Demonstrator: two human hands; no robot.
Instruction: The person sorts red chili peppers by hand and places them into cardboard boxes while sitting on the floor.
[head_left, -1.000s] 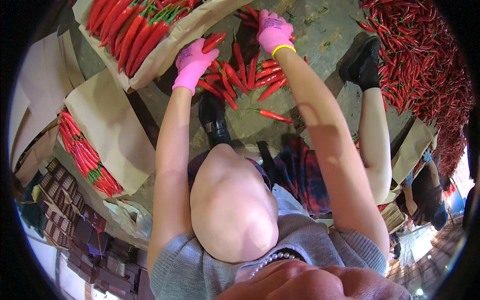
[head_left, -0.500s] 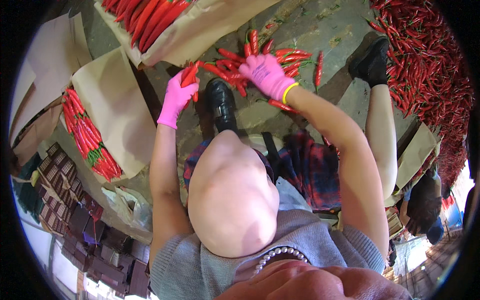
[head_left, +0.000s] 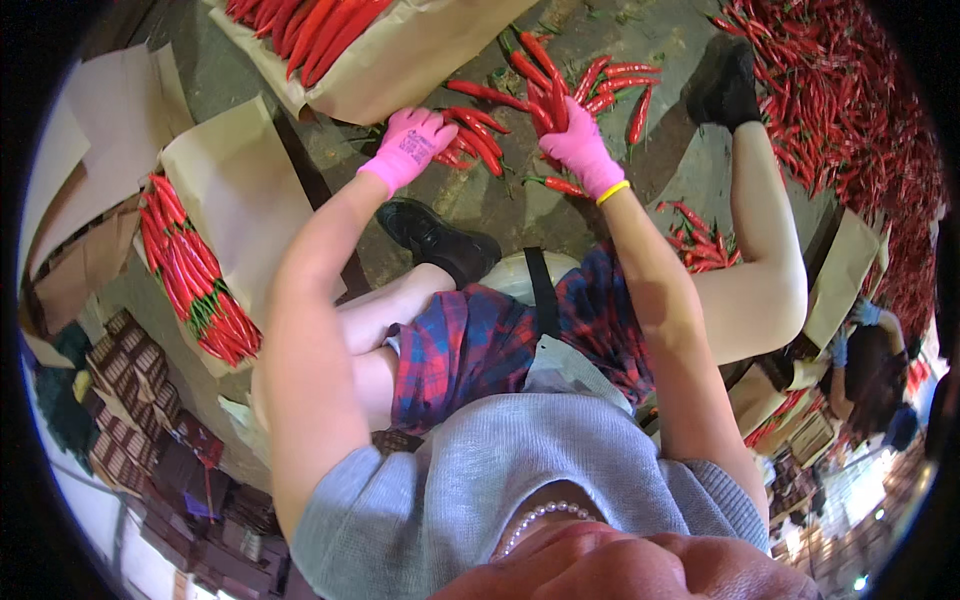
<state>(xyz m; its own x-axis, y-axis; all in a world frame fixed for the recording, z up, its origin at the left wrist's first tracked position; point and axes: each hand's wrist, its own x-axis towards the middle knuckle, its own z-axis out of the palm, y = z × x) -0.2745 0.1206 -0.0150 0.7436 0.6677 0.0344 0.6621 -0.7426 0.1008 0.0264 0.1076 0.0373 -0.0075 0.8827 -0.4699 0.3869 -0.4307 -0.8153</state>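
My left hand (head_left: 410, 147), in a pink glove, curls over red chili peppers (head_left: 482, 148) on the floor; green stems show at its outer side, and its palm side is hidden. To its right, my right hand (head_left: 581, 150), gloved in pink with a yellow cuff, is closed around a bunch of red chilies (head_left: 548, 100) that fans out past the fingers. A few loose chilies (head_left: 640, 115) lie just right of that bunch. One single chili (head_left: 560, 186) rests below my right wrist.
A paper-lined box (head_left: 400, 70) of lined-up chilies stands at the upper left. Another chili-filled box (head_left: 195, 275) with a paper flap (head_left: 235, 190) is at left. A big chili heap (head_left: 840, 110) covers the right side. My shoes frame the work spot. Another person (head_left: 870, 360) crouches at far right.
My left hand has moved right, from holding chilies beside my shoe to the loose chilies. My right hand has shifted right and gathered a bunch. My left leg has swung down and aside.
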